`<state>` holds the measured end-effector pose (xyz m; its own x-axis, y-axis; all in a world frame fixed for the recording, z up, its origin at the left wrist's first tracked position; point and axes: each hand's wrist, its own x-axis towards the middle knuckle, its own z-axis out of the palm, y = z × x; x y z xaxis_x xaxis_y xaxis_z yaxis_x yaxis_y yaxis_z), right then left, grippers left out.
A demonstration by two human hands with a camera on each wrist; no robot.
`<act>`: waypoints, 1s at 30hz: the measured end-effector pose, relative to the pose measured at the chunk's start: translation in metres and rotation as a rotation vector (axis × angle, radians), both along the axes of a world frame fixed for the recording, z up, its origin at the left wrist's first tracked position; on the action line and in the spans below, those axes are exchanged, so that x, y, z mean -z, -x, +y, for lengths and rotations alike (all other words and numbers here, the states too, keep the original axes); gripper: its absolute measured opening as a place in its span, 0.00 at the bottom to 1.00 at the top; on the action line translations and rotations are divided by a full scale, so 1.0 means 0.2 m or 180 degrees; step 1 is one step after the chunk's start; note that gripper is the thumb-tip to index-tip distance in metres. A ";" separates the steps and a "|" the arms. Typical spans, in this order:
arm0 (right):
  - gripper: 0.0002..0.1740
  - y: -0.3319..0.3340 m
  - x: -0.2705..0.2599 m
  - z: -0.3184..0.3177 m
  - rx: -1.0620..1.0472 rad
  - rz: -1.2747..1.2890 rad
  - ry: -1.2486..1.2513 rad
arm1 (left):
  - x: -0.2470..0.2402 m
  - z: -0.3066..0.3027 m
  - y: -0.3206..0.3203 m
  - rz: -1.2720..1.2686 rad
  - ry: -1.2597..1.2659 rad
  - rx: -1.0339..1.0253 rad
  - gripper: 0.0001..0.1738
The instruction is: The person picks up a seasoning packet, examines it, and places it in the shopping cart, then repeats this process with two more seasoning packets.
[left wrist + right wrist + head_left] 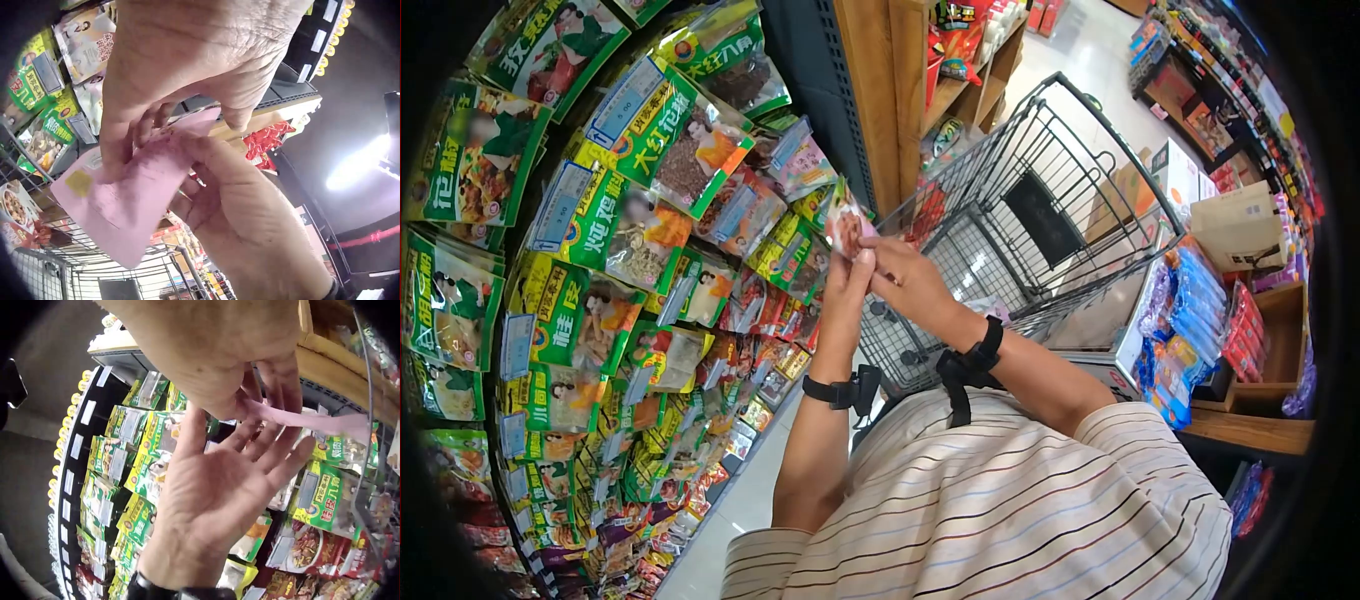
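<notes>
Both hands meet at a small pink food packet [846, 226] in front of the hanging display; its front carries a reddish-brown picture. My right hand [915, 287] pinches it at one edge between thumb and fingers. In the left wrist view the plain pink back [128, 206] shows, with a yellowish square near one corner. My left hand [838, 300] supports the packet with its fingers laid against it. Its palm [209, 490] is open in the right wrist view, fingers mostly extended and thumb away from the packet.
Green and yellow seasoning bags [690, 150] hang in rows on the left, with price tags [560, 205] in front. A wire shopping cart [1040, 210] stands just ahead. A wooden shelf post [890, 90] rises beyond the rack. Blue packs [1195, 290] lie stacked at the right.
</notes>
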<state>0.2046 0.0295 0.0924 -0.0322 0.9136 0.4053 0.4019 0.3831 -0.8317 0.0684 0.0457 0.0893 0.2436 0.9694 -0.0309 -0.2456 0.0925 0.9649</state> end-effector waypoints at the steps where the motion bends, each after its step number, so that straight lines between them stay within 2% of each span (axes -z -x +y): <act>1: 0.09 0.01 0.00 0.00 0.0000 -0.0150 -0.0187 | 0.00 0.00 -0.02 -0.0017 -0.0174 -0.0184 0.32; 2: 0.10 0.02 0.01 0.00 0.0001 -0.0299 -0.0375 | 0.00 0.01 -0.02 0.0014 -0.0064 -0.0242 0.31; 4: 0.11 0.02 0.01 0.01 -0.0245 -0.0376 -0.0155 | 0.02 0.03 -0.01 0.0071 0.0154 -0.0362 0.28; 5: 0.11 0.02 0.01 0.01 -0.0360 -0.0359 -0.0085 | 0.04 0.05 -0.01 -0.0178 0.0366 -0.0620 0.24; 9: 0.11 0.02 0.04 0.04 -0.0517 -0.0107 0.0248 | 0.13 0.24 0.09 -0.0030 0.0123 -0.0955 0.21; 11: 0.11 -0.01 0.01 0.04 -0.0601 0.0043 0.0253 | 0.18 0.36 0.16 0.0352 -0.0007 -0.1156 0.23; 14: 0.10 -0.08 0.08 0.01 -0.0478 0.0211 0.0745 | 0.25 0.57 0.24 0.0758 -0.0047 -0.1424 0.23; 16: 0.10 -0.14 0.12 -0.01 -0.0440 0.0182 0.0936 | 0.20 0.65 0.24 0.0724 -0.0328 -0.1541 0.22; 17: 0.10 -0.16 0.13 -0.02 -0.0390 0.0204 0.1120 | 0.17 0.66 0.26 0.1058 -0.0174 -0.1479 0.22; 21: 0.11 -0.25 0.16 -0.06 -0.0258 0.0433 0.1595 | 0.16 0.77 0.25 0.0845 -0.0380 -0.1463 0.22; 27: 0.14 -0.34 0.23 -0.07 -0.0311 0.0501 0.1886 | 0.11 0.81 0.24 0.0886 0.0047 -0.1563 0.27; 30: 0.14 -0.34 0.22 -0.07 -0.0304 0.0504 0.1995 | 0.07 0.81 0.21 0.0754 0.0026 -0.1611 0.22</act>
